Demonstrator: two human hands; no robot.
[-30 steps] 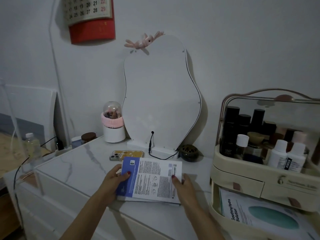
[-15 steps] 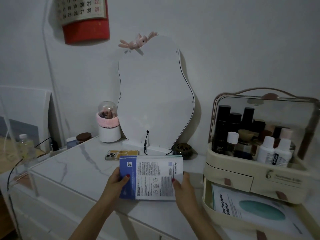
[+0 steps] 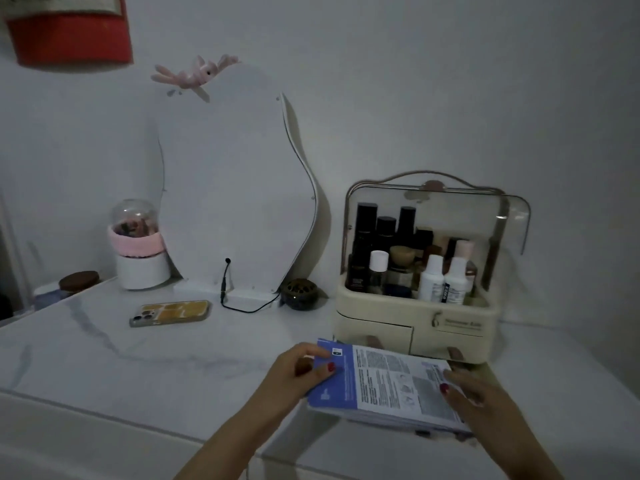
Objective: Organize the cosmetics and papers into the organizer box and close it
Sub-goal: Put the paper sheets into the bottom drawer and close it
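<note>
Head view: the left hand (image 3: 298, 370) has its fingers curled round the blue left edge of a flat stack of blue-and-white printed sachets (image 3: 384, 386), thumb on top, and the right hand (image 3: 474, 393) pinches the stack's right edge the same way; both are closed on it. A second ago the stack sat over the marble top, well left of the cream plastic organizer box (image 3: 415, 320); now it hangs just in front of the box's lower drawers, over the pulled-out bottom drawer it hides. The move probably means the papers are about to be laid in that drawer. Inside the box, the dark and white cosmetic bottles (image 3: 405, 258) already stand upright under the clear raised lid (image 3: 485, 216), which remains open.
</note>
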